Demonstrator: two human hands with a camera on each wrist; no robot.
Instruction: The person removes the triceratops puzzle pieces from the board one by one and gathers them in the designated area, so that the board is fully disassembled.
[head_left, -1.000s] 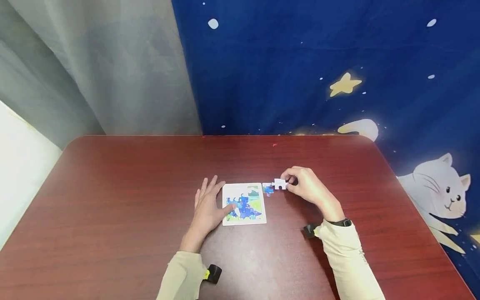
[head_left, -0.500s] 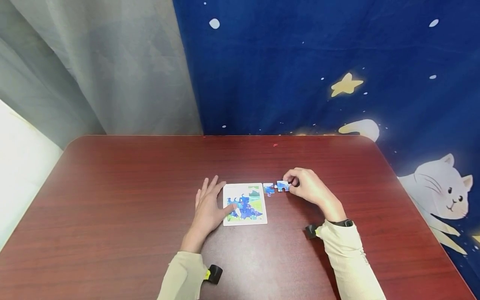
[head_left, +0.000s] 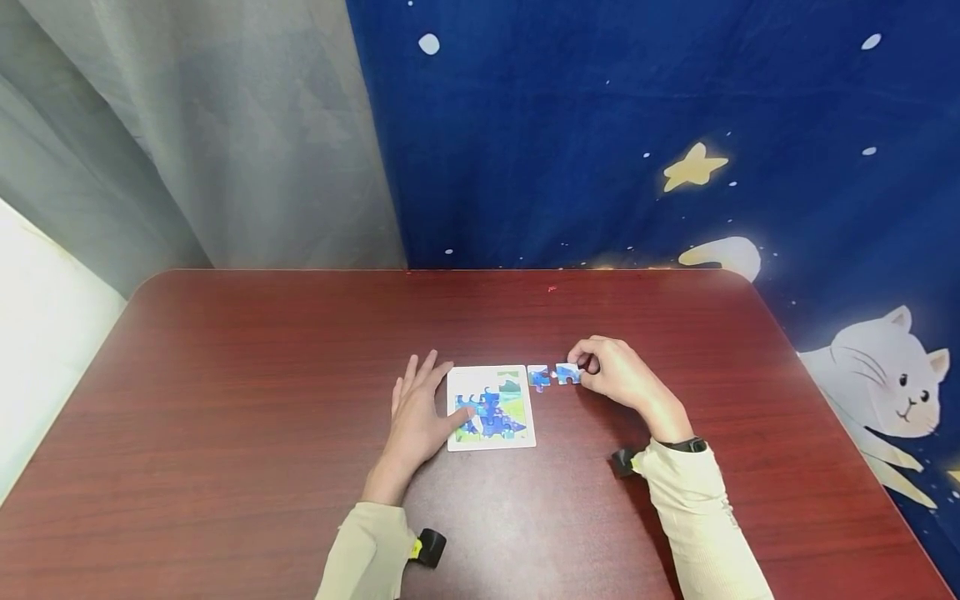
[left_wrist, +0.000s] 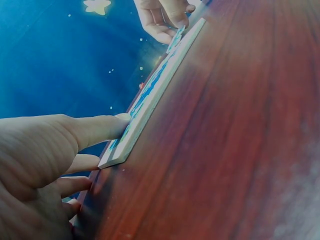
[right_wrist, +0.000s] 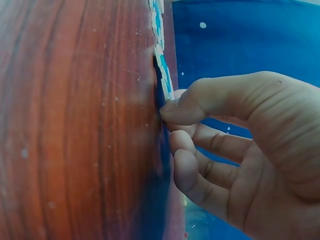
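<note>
A square jigsaw board (head_left: 491, 444) with a white border and a partly filled blue-and-green picture lies on the table. My left hand (head_left: 417, 419) is spread at its left side, thumb resting on the board near its left edge and the other fingers extended. To the right of the board, my right hand (head_left: 617, 373) pinches a blue-and-white puzzle piece (head_left: 567, 372) between thumb and fingers, picture side showing. Another puzzle piece (head_left: 537, 377) lies between the board and the held piece. In the right wrist view, the thumb and fingertip grip the end of the held piece (right_wrist: 164, 75).
The reddish-brown wooden table (head_left: 262, 400) extends around the board, with its far edge behind the hands. A small red mark (head_left: 552, 288) is near that edge. Behind hang a grey curtain (head_left: 262, 150) and a blue patterned curtain (head_left: 525, 125).
The piece in my right hand has turned over from its plain white side to its picture side and shifted slightly right. My left hand keeps its place on the board.
</note>
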